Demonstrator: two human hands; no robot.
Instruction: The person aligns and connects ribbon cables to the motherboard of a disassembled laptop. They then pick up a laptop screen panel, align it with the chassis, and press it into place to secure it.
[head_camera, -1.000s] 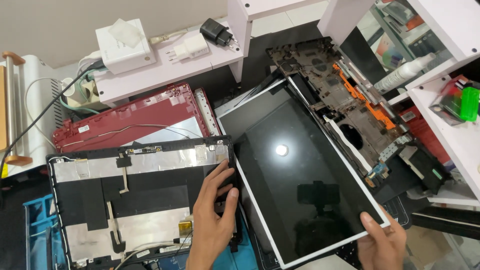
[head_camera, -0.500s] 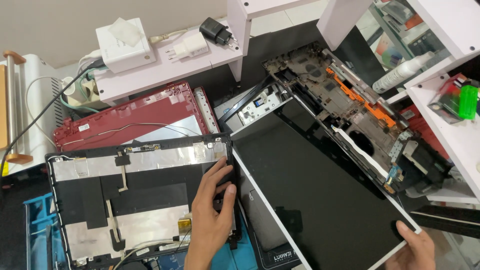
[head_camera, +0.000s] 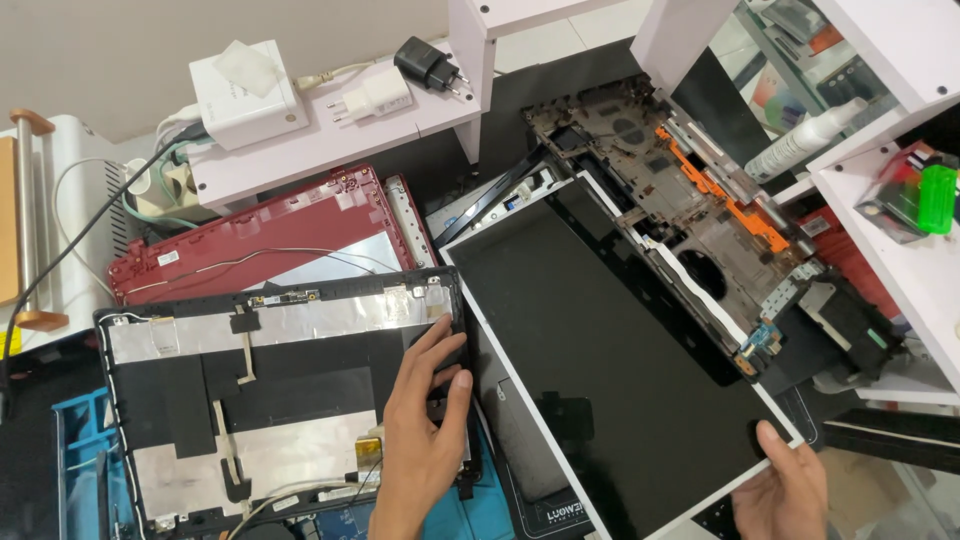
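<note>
My left hand (head_camera: 425, 430) rests flat on the right edge of a black laptop lid shell (head_camera: 270, 390) lined with silver foil and thin cables. My right hand (head_camera: 785, 490) grips the near right corner of a large black display panel (head_camera: 610, 360), holding it tilted with its white edge showing. The panel lies between the lid shell and a stripped laptop base (head_camera: 700, 210) with orange parts and a fan opening.
A red laptop lid (head_camera: 260, 235) lies behind the black shell. A white shelf (head_camera: 330, 140) carries a white box, a white plug and a black charger. White shelving (head_camera: 900, 230) with a green item and a spray bottle stands at the right. A blue mat (head_camera: 75, 470) lies at lower left.
My right hand has swung the display panel to the right and lowered it, away from the lid shell. The left hand has stayed on the shell's edge.
</note>
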